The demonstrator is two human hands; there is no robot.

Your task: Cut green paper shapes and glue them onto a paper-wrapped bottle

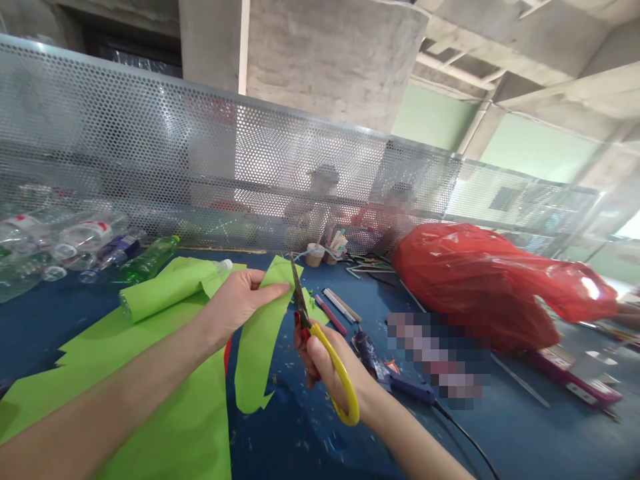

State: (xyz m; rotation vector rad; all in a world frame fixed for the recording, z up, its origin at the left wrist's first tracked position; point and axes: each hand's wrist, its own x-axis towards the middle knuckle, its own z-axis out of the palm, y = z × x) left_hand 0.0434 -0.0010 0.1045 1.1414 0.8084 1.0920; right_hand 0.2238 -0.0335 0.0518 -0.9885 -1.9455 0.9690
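Note:
My left hand (240, 297) pinches a long strip of bright green paper (263, 340) near its upper end, the thumb lying across its face. In my right hand (327, 357) are scissors (340, 373) with yellow and red handles. Their dark blades point up and away, right at the strip's upper right edge; I cannot tell whether they cut into it. Beneath and left of my left arm spread large green sheets (185, 407). A clear bottle partly wrapped in green paper (170, 290) lies on them. Small green scraps sit behind the scissors.
Plastic bottles (85, 240) lie at the back left. A blue glue gun (373, 360) with a black cord, markers (340, 307) and a red plastic bag (475, 280) are on the right. A perforated metal screen (210, 160) closes the blue table's (300, 440) back; people are behind it.

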